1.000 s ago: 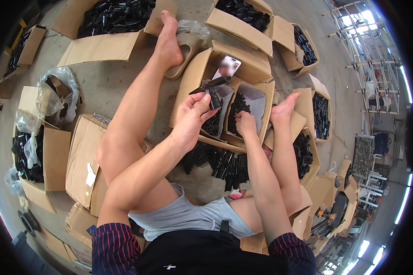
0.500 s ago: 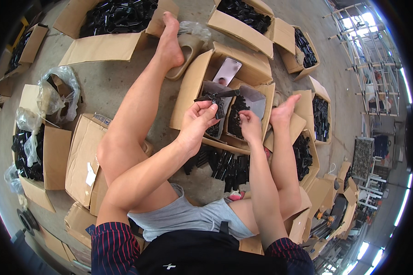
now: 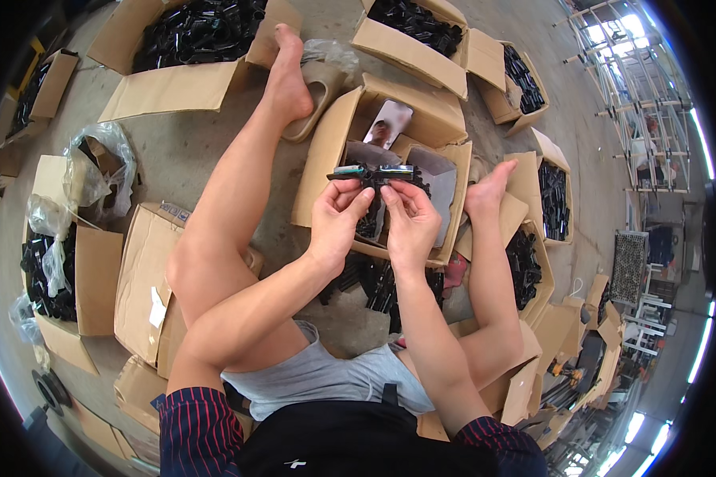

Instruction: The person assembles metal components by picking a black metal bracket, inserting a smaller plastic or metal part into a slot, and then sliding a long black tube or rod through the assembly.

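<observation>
My left hand [image 3: 340, 220] and my right hand [image 3: 410, 225] are closed on a long, glossy black plastic part [image 3: 396, 172], pinched between thumbs and fingers. They hold it level over an open cardboard box [image 3: 320, 167] between my feet. Two grey-lined compartments [image 3: 434, 168] sit inside the box, with small black pieces partly hidden behind my hands. A phone [image 3: 388, 125] with a pale screen leans at the box's far side. Several black parts [image 3: 380, 288] lie on the floor just below the box, partly covered by my right forearm.
Open cartons filled with black parts [image 3: 195, 36] stand around me, including one at far right [image 3: 554, 203]. A clear plastic bag [image 3: 95, 171] lies at the left beside another filled carton [image 3: 99, 266]. A tan slipper [image 3: 320, 95] is by my left foot. Metal racks [image 3: 630, 103] stand along the right.
My right hand has come up out of the right compartment and now grips the black part beside my left hand. The part has turned from slanted to level.
</observation>
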Tool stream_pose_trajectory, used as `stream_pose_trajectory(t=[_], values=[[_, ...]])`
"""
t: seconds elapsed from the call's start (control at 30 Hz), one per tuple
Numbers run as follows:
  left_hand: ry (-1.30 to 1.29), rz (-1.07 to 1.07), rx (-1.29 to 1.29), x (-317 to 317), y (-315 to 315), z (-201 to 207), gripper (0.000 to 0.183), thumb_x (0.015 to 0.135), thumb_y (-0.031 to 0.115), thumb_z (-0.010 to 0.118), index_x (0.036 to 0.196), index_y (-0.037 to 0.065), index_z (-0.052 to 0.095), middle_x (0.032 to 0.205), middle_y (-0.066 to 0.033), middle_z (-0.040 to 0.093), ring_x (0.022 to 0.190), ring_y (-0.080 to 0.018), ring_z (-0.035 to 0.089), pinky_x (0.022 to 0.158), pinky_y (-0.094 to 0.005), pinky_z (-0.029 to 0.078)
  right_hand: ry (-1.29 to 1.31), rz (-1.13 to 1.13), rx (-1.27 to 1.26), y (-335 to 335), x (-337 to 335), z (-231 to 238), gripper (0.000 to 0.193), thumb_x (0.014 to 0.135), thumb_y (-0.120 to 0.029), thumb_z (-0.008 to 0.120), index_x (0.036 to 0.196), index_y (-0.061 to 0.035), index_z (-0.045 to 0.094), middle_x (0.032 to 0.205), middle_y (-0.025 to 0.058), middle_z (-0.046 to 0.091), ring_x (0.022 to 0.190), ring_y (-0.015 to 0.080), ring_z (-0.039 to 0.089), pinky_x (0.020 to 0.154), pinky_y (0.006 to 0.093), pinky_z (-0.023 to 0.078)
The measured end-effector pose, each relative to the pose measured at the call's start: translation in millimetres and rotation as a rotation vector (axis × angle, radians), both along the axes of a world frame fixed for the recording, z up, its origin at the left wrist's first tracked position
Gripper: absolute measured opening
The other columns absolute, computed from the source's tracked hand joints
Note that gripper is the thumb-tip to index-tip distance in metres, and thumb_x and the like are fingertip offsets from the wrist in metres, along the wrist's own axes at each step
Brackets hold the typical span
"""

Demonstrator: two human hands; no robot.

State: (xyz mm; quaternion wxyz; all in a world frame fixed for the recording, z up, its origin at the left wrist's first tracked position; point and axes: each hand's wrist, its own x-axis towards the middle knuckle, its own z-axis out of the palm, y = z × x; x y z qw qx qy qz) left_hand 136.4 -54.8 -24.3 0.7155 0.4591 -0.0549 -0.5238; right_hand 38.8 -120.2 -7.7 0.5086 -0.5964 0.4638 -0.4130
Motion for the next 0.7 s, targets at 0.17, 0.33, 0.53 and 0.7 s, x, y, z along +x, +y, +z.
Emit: stream_pose_trajectory(t=[0.17, 0.33, 0.53, 0.7], values=[[0.020, 0.043, -0.033, -3.7, 0.4, 2.0, 0.021, 0.096, 0.012, 0.072, 0.112, 0.007, 0.059, 0.105, 0.0001, 0.071, 0.094, -0.0047, 0.063, 0.080, -0.0238, 0.049, -0.020, -0.067, -0.025, 2.6, 4.3, -2.5, 0.016, 0.091, -0.006, 0.076, 0.102, 0.0043, 0.071, 0.092, 0.0052, 0.073, 0.083, 0.0080, 0.066, 0.076, 0.0215, 0.052], [0.009, 0.066, -0.039, -3.7, 0.7, 0.6, 0.021, 0.095, 0.007, 0.072, 0.112, 0.005, 0.060, 0.105, -0.0019, 0.071, 0.093, -0.0054, 0.063, 0.080, -0.0232, 0.049, -0.008, -0.059, -0.022, 2.5, 4.4, -3.2, 0.015, 0.090, -0.006, 0.077, 0.101, 0.0040, 0.072, 0.090, 0.0046, 0.073, 0.081, 0.0079, 0.065, 0.075, 0.0215, 0.052], [0.010, 0.078, -0.050, -6.2, -0.2, 1.7, 0.021, 0.095, 0.005, 0.071, 0.112, 0.004, 0.060, 0.107, -0.0032, 0.072, 0.094, -0.0061, 0.063, 0.081, -0.0235, 0.049, -0.013, -0.076, -0.019, 2.0, 3.8, -3.4, 0.016, 0.090, -0.007, 0.078, 0.100, 0.0037, 0.072, 0.089, 0.0041, 0.073, 0.081, 0.0074, 0.065, 0.075, 0.0215, 0.052], [0.021, 0.079, -0.045, -7.0, 0.0, 0.4, 0.019, 0.095, 0.004, 0.070, 0.111, 0.004, 0.059, 0.107, -0.0038, 0.072, 0.096, -0.0062, 0.063, 0.083, -0.0237, 0.049, -0.033, -0.083, -0.045, 2.9, 5.5, -7.8, 0.015, 0.090, -0.009, 0.079, 0.096, 0.0027, 0.072, 0.086, 0.0032, 0.072, 0.079, 0.0066, 0.063, 0.073, 0.0216, 0.051]])
